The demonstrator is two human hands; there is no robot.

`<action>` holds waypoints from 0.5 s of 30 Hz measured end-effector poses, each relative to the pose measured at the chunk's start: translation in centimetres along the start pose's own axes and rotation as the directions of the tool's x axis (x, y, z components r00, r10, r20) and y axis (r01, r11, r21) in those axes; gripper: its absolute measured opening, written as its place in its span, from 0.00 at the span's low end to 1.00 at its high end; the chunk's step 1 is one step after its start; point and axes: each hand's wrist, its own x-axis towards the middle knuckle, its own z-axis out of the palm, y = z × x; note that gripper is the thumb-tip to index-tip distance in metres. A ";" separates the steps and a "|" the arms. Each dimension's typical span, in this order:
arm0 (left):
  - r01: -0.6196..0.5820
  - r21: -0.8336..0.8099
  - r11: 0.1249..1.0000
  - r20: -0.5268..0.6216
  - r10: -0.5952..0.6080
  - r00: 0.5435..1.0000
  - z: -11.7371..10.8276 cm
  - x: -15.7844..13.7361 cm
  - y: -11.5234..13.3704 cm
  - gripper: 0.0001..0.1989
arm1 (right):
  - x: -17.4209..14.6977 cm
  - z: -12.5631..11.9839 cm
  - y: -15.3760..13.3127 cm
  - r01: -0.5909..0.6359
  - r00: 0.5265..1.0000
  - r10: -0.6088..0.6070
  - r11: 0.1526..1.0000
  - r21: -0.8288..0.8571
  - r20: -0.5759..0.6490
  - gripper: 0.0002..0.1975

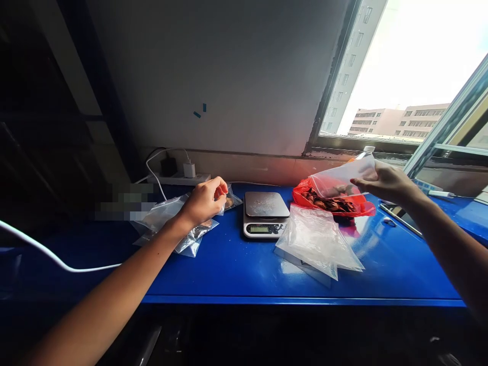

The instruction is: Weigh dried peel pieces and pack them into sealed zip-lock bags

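My left hand (208, 201) is above the left part of the blue table with its fingers curled. Whether anything lies between the fingertips I cannot make out. Beneath and beside it are clear plastic bags (192, 243), some with brownish pieces inside. My right hand (389, 182) pinches a clear plastic bag (343, 177), which hangs tilted over an open red plastic bag (364, 208). Dark brown dried slices (330, 202) fill the red bag. Between my hands stands a digital kitchen scale (267, 206); only small specks show on its plate.
A stack of flat clear bags (316, 239) lies right of the scale, touching it. A phone-like flat device (404, 221) and a small ring (389, 221) are at the right. A power strip with a white charger (189, 169) and a white cable (57, 259) are at the left.
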 end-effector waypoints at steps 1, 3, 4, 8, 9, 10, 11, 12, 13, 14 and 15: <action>0.007 -0.001 1.000 0.014 -0.007 1.000 0.1 0.0 -0.1 0.03 | 1.0 -0.2 -0.2 0.011 0.999 -0.010 1.000 -0.013 0.054 0.09; 0.017 0.001 1.000 0.043 -0.017 0.999 0.2 0.0 -0.1 0.04 | 2.7 -0.3 -0.7 0.021 0.992 -0.015 0.999 -0.045 0.128 0.09; 0.020 0.006 1.000 0.059 -0.021 0.998 0.2 -0.1 -0.2 0.05 | 3.4 -0.3 -0.9 0.030 0.988 -0.020 0.997 -0.067 0.155 0.09; 0.022 0.038 0.999 0.107 -0.026 0.994 0.3 -0.1 -0.2 0.07 | 5.0 -0.6 -1.5 0.027 0.985 -0.004 0.991 -0.131 0.172 0.12; 0.018 0.045 0.999 0.110 -0.023 0.994 0.3 -0.1 -0.1 0.07 | 5.1 -0.9 -1.6 0.009 0.985 0.012 0.993 -0.118 0.171 0.12; 0.013 0.051 0.999 0.110 -0.018 0.994 0.3 -0.2 -0.1 0.07 | 5.2 -1.1 -1.7 -0.010 0.985 0.027 0.995 -0.102 0.169 0.12; 0.009 0.059 0.998 0.106 -0.015 0.994 0.3 -0.1 -0.1 0.07 | 5.2 -1.4 -1.9 -0.021 0.984 0.036 0.996 -0.091 0.175 0.12; 0.005 0.065 0.998 0.105 -0.012 0.994 0.3 -0.1 -0.1 0.07 | 5.3 -1.7 -2.0 -0.025 0.982 0.041 0.996 -0.087 0.186 0.12; 0.004 0.070 0.998 0.105 -0.011 0.994 0.3 -0.1 -0.1 0.07 | 5.3 -2.0 -2.1 -0.028 0.981 0.045 0.996 -0.089 0.189 0.11; 0.006 0.072 0.997 0.108 -0.014 0.994 0.3 -0.1 -0.1 0.07 | 5.3 -2.2 -2.2 -0.028 0.982 0.045 0.995 -0.095 0.184 0.11; 0.014 0.074 0.997 0.114 -0.022 0.993 0.3 -0.1 -0.1 0.07 | 5.4 -2.2 -2.2 -0.022 0.985 0.040 0.994 -0.107 0.170 0.11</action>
